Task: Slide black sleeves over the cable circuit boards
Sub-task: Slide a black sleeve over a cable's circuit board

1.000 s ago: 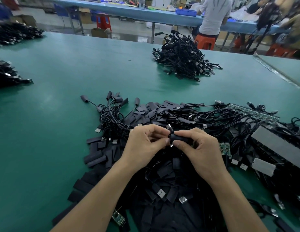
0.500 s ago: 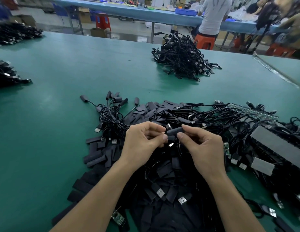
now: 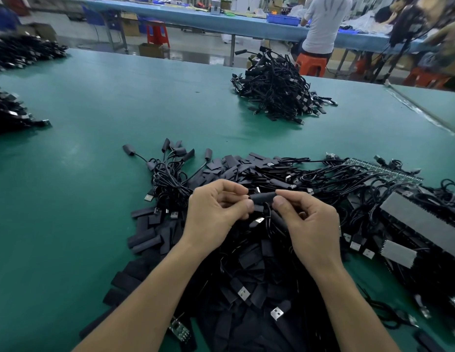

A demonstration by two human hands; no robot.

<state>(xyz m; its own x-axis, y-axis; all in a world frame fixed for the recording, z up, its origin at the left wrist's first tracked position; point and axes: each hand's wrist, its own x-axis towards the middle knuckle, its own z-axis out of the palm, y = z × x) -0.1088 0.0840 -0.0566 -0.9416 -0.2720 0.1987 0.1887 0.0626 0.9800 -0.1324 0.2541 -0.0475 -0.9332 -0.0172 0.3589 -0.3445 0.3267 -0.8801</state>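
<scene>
Above heap of loose black sleeves (image 3: 246, 270), short black tubular sleeve (image 3: 262, 198) held, left grip (image 3: 216, 214) and right grip (image 3: 310, 222) each clamped on one end. To be kept straight, eased evenly; board unseen.

Two hands (image 3: 216, 212) (image 3: 310, 224), one held sleeve (image 3: 263, 198)

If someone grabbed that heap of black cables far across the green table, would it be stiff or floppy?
Probably floppy: the heap of thin black cables lies in loose loops. It would likely lift as one tangled clump, since strands cross each other. The plug ends sticking out at its edges might dangle.
</scene>
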